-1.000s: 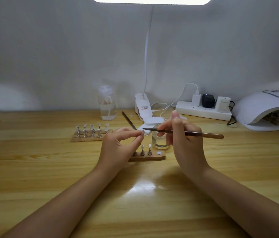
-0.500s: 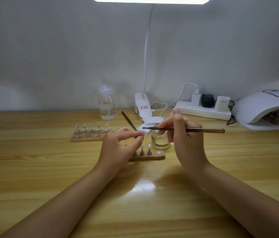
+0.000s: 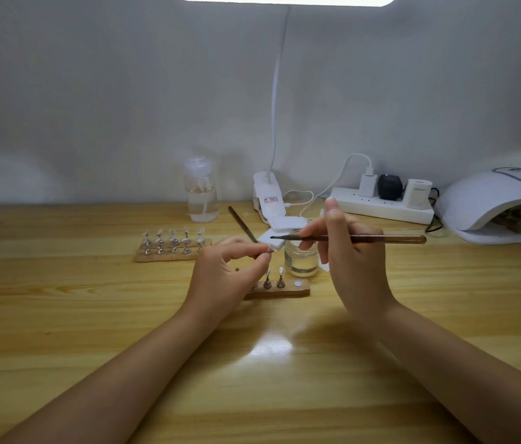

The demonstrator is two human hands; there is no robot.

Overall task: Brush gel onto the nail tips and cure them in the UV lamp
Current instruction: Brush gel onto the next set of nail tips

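Right hand (image 3: pixel 353 251) grips brush (image 3: pixel 364 239); left hand (image 3: pixel 227 270) pinches nail tip (image 3: pixel 269 250); jar (image 3: pixel 300 259) holds clear gel.

We see a small nail-craft workstation, likely at home: a wooden worktop (image 3: pixel 60 315) against a plain white wall, lit by a clip-on lamp (image 3: pixel 268 200). A UV lamp (image 3: pixel 492 203) sits at the right beside a loaded power strip (image 3: pixel 384 208), and racks of nail tips (image 3: pixel 172 245) stand near a gel jar (image 3: pixel 300 261) and a pump bottle (image 3: pixel 201 190).

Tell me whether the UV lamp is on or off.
On: the UV lamp shows lit digits on its top display, and racks sit inside its opening.
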